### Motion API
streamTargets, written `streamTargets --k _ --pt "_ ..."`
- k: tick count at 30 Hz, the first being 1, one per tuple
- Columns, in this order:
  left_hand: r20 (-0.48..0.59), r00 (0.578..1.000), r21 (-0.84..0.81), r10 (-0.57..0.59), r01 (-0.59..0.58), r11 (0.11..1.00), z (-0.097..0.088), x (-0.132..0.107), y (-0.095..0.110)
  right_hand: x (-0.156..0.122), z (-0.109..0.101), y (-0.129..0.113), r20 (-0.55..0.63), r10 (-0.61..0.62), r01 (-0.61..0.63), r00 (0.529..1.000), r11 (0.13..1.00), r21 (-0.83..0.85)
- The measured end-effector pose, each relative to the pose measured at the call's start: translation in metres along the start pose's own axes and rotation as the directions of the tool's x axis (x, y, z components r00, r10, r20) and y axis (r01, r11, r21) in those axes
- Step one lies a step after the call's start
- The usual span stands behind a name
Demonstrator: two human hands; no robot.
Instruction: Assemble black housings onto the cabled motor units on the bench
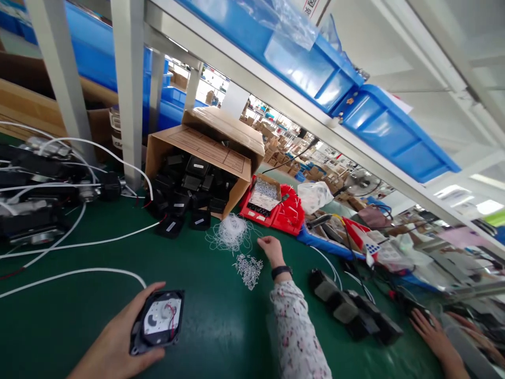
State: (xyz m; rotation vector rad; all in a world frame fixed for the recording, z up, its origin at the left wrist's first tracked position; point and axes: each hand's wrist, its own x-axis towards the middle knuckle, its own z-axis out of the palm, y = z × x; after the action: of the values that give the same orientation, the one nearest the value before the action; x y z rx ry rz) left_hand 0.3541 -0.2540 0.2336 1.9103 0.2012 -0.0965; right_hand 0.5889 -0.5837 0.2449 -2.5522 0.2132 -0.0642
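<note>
I'm gripping a black housing (162, 318) in the left hand (112, 339), over the green counter (213, 331).
The right hand (272, 249) is holding its fingertips together beside a tangle of white strands (232, 232); whether it's pinching anything, I can't tell. Farther out, black units (179, 204) are lying in and before a cardboard box (205, 142), red trays (290, 210) sitting to its right. Blue bins (394, 134) are lining the shelf (244, 68) overhead, cartons (284, 145) are crowding the background, and another person's hand (432, 331) is showing at far right.

legible text: none | sign (311, 7): characters cut off, unclear | white labels (199, 166) on black boxes (192, 182): too small | jar (115, 121): lettering part-hidden
</note>
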Motion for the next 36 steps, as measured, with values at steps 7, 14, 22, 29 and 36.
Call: streamTargets --k 7,14,22,29,36 --pt "-0.009 1.000 -0.014 0.003 -0.003 1.000 -0.001 0.002 0.004 0.015 0.027 -0.008 0.072 -0.018 0.024 0.997 0.996 -0.085" --pt "0.163 0.982 -0.025 -0.090 0.095 0.995 -0.008 0.019 0.043 0.015 -0.024 -0.014 0.020 -0.144 0.144 0.989 0.990 0.000" --pt "0.161 0.987 -0.031 0.022 -0.017 0.999 0.009 0.034 0.055 0.013 -0.002 -0.011 0.095 0.055 -0.038 0.994 0.985 -0.171" --pt "0.147 0.988 -0.127 0.046 -0.027 0.992 0.006 0.043 0.049 0.001 0.026 -0.017 0.068 0.076 -0.064 0.995 0.984 -0.167" --pt "0.137 0.990 -0.149 0.032 -0.012 0.989 -0.001 0.047 0.046 0.000 -0.035 -0.044 -0.007 -0.210 0.211 0.978 0.977 0.043"
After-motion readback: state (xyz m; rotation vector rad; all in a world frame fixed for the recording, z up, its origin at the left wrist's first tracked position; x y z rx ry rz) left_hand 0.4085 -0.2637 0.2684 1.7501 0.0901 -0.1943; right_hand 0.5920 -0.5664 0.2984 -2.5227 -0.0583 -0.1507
